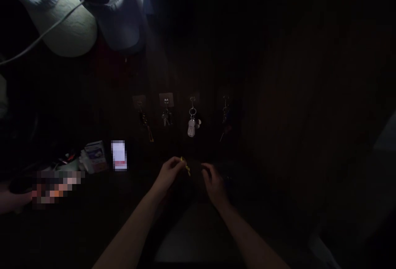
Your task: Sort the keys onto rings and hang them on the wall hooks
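Observation:
My left hand (168, 173) pinches a small yellow item (187, 169), thin and slightly twisted; its kind is too dark to make out. A short way to its right, my right hand (214, 183) has its fingers curved and apart, with nothing visible between them. Beyond both hands, several hooks hold hanging keys: a dark bunch with a yellowish end (150, 134), a bunch of silver keys (166, 117), a ring with a pale fob (191, 129), and a dark bunch (225, 116) that is hard to see.
Caps (66, 29) hang at the upper left, with a white cable (46, 34) across them. Below are a lit, blurred-out screen (119, 155) and a small box (95, 155). Another person's arm (14, 197) may reach in at the left edge. Most surroundings are dark.

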`<state>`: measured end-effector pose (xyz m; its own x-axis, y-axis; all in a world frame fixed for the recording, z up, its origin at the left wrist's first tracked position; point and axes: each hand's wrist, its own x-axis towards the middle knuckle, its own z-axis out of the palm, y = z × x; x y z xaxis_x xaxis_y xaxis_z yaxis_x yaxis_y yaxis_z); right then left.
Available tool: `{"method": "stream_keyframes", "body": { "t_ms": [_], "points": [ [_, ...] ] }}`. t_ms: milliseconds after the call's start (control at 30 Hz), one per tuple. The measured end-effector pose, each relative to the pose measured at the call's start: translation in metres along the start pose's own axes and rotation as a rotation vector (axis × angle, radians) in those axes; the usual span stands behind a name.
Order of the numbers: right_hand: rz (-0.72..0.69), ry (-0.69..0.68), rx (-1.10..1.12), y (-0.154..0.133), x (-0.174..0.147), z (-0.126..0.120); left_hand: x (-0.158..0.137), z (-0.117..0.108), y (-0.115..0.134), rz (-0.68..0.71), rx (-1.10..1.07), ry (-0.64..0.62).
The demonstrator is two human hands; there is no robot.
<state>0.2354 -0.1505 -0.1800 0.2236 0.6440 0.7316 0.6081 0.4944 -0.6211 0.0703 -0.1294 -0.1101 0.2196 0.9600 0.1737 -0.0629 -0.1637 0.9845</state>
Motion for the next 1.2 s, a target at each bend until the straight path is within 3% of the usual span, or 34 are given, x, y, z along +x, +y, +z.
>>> {"method": "stream_keyframes", "body": {
  "t_ms": [167,400,667,833,1000,1200],
  "points": [
    [-0.034,-0.02,-0.002,-0.003,-0.002,0.003,0.004,-0.01,0.005,0.029,-0.017,0.12],
    [-0.141,-0.159,0.006,-0.014,-0.005,0.006,0.002,0.006,-0.007,-0.073,-0.294,0.045],
    [0.053,-0.148,0.072,-0.015,-0.008,0.008,0.0,0.027,-0.013,-0.141,-0.591,0.128],
    [0.116,-0.037,0.085,-0.011,-0.006,0.011,-0.004,0.03,-0.009,-0.13,-0.645,0.047],
    [-0.005,-0.035,0.084,-0.009,-0.003,0.009,-0.007,0.023,-0.013,-0.153,-0.623,0.097],
    [0.056,-0.043,0.115,-0.009,-0.003,0.006,-0.012,0.009,-0.02,-0.148,-0.511,0.128]
  ]
}}
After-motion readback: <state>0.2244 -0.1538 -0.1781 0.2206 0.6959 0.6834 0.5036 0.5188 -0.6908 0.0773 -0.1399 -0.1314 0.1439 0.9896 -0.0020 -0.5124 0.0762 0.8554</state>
